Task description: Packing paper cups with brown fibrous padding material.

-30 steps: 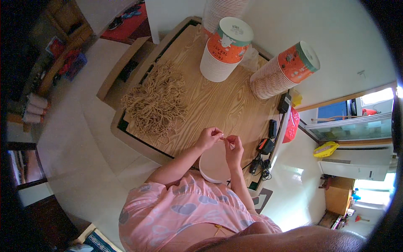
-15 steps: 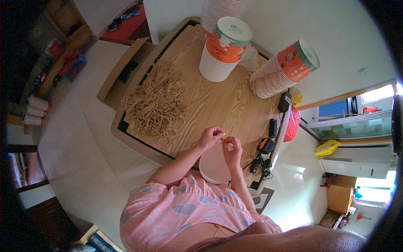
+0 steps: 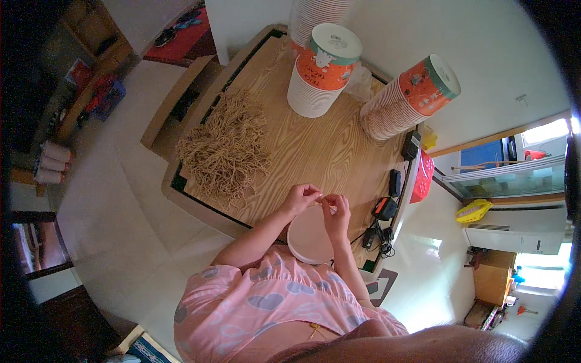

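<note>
Close against my body is a white paper bucket (image 3: 310, 236), its pale round inside or end facing up. At its far rim my left hand (image 3: 302, 198) and my right hand (image 3: 336, 215) meet, fingertips almost touching. Both hands are closed in a pinch. What lies between the fingers is too small to make out. A loose heap of tan cords (image 3: 227, 148) spreads over the left part of the wooden table (image 3: 296, 163).
Upside-down stacked paper buckets (image 3: 318, 91) with orange and green print stand at the back. Another stack (image 3: 402, 103) leans at the right, with cords along its side. Black adapters and cables (image 3: 382, 233) lie by the right edge, near a red plastic basket (image 3: 422, 178).
The fingertips of both hands have shifted only slightly at the bucket's rim. Bucket, cords and stacks stay where they were.
</note>
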The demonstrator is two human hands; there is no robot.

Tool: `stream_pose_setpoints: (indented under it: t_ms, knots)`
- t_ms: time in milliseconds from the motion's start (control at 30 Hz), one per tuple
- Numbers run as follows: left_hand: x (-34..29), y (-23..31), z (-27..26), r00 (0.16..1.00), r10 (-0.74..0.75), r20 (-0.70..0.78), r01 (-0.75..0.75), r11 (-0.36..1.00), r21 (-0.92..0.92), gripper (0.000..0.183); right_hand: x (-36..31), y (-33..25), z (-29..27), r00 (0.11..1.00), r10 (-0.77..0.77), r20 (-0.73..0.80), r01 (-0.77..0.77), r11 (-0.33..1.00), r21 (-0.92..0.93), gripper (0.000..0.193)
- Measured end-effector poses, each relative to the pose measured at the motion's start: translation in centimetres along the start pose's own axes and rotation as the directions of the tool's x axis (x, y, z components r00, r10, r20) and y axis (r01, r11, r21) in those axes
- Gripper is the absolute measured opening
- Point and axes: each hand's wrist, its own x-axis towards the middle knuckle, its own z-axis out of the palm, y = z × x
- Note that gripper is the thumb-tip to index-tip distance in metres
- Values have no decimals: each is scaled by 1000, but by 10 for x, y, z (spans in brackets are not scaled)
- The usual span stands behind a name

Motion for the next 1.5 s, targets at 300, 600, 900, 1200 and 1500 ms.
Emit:
stream_pose_setpoints:
  t_ms: [300, 600, 900, 1200, 1500]
  knots:
    - [0, -3, -1, 998, -24, -65, 21, 999, -41, 9, -7, 7, 0, 998, -58, 22, 59, 997, -48, 13]
    - [-1, -5, -7, 996, -10, -84, 11, 1000, 17, 10, -6, -3, -1, 993, -105, 49, 110, 988, -107, 9]
    - [-4, 2, -7, 998, 9, -56, 0, 987, 164, 10, -4, -1, -2, 997, -65, 41, 68, 995, -74, 10]
    - [2, -4, -7, 999, -40, 26, 34, 974, 225, 6, -2, 12, -4, 995, 78, 69, -83, 994, 77, 12]
    - [4, -3, -6, 995, -75, 67, 58, 975, 216, 6, 0, 20, -4, 989, 127, 79, -134, 987, 91, 8]
